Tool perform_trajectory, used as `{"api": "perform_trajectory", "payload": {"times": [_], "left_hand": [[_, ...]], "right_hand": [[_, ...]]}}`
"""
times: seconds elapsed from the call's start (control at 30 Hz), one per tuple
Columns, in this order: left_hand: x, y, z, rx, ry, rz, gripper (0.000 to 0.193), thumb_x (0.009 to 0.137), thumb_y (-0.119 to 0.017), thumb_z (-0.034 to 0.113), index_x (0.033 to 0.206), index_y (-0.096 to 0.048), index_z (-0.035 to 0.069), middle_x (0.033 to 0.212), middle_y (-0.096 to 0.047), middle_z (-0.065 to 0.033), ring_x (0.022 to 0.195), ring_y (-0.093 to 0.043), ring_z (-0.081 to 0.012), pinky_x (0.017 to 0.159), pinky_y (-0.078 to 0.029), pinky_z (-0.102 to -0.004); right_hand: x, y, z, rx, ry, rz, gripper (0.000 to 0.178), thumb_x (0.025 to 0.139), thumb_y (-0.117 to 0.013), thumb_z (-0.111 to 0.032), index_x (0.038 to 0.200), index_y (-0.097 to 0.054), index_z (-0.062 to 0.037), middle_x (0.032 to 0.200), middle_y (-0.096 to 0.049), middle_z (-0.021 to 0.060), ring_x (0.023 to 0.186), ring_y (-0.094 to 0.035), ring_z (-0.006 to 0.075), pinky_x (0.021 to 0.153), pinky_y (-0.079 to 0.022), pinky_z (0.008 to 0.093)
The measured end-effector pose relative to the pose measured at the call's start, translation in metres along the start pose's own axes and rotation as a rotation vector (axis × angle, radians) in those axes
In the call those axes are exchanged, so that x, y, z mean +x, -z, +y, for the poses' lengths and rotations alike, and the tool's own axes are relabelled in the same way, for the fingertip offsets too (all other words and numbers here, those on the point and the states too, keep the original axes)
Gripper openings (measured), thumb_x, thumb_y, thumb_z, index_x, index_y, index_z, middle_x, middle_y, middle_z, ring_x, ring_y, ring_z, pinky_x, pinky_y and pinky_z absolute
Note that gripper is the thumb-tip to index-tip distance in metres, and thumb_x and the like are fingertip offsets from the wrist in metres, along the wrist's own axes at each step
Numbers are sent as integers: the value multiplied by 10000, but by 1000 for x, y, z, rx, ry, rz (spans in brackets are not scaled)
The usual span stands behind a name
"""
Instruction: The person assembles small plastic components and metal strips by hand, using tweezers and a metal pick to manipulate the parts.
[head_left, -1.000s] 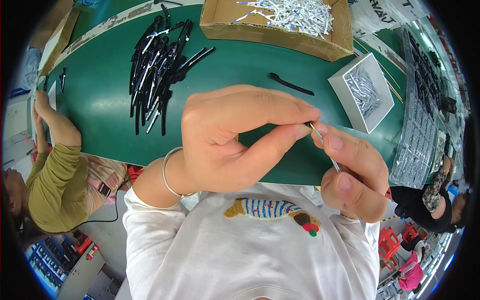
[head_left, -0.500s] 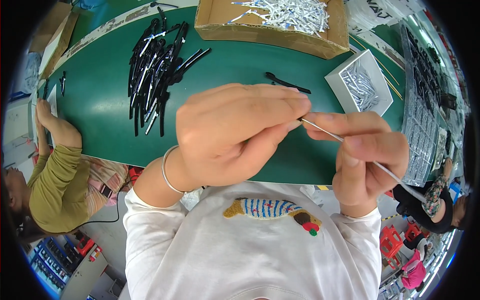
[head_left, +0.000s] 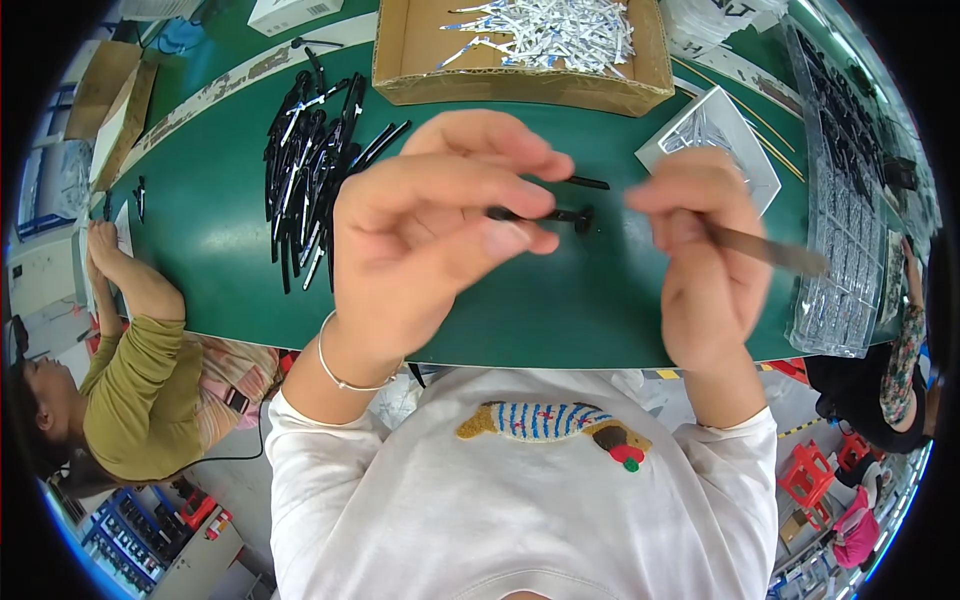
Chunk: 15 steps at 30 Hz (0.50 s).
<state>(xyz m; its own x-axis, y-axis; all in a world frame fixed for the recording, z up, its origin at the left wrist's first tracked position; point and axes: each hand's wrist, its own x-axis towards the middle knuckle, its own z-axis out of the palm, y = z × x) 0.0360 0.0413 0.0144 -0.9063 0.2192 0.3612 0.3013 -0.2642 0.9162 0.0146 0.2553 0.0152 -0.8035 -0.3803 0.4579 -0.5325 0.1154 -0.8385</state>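
My left hand [head_left: 440, 220] is held above the table with its fingers curled. Between its thumb and fingers is a slim black plastic piece [head_left: 575, 219] with a rounded end, partly covered by the fingers. To the right, my right hand [head_left: 705, 250] is closed around a slender metal tool [head_left: 768, 250] that looks like tweezers; motion smears it and its tip is hidden. Just behind my left fingertips, another black piece [head_left: 590, 183] lies on the green table [head_left: 540, 310], mostly covered by that hand.
A pile of black strips [head_left: 310, 170] lies on the left. At the back stands a cardboard box [head_left: 520, 92] of white slips; right of it, a white box [head_left: 762, 180] holds small silvery parts. Clear trays [head_left: 835, 250] line the right edge. A co-worker [head_left: 140, 390] sits at left.
My hands have drawn apart, and the metal tool has come away from the left hand with my right hand. My left fingers have loosened, exposing more of the black piece.
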Motion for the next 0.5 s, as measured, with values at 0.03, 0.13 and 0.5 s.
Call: {"api": "perform_trajectory", "payload": {"times": [0.03,0.13,0.5], "left_hand": [[1,-1,-1,-265,49,56,160,851,-582,-6,1005,-627,1,1091,-558,-194,1041,-590,-322,717,-594,-356],[1,1,-4,-596,120,70,157,867,-561,-2,1004,-632,-27,1026,-587,-175,977,-621,-281,727,-594,-358],[-2,-9,-11,-232,52,19,187,832,-585,-102,1014,-597,-63,1043,-625,-203,963,-640,-246,845,-547,-340]], "right_hand": [[1,-7,-8,99,-98,1,215,787,-589,-32,994,-585,23,901,-558,90,659,-447,112,577,-369,241],[1,-22,-16,261,-185,50,284,688,-753,-24,949,-640,-16,842,-598,44,552,-401,72,479,-314,206],[1,-12,-24,144,-144,-34,300,738,-728,-2,997,-582,33,877,-590,44,549,-346,21,501,-268,182]]}}
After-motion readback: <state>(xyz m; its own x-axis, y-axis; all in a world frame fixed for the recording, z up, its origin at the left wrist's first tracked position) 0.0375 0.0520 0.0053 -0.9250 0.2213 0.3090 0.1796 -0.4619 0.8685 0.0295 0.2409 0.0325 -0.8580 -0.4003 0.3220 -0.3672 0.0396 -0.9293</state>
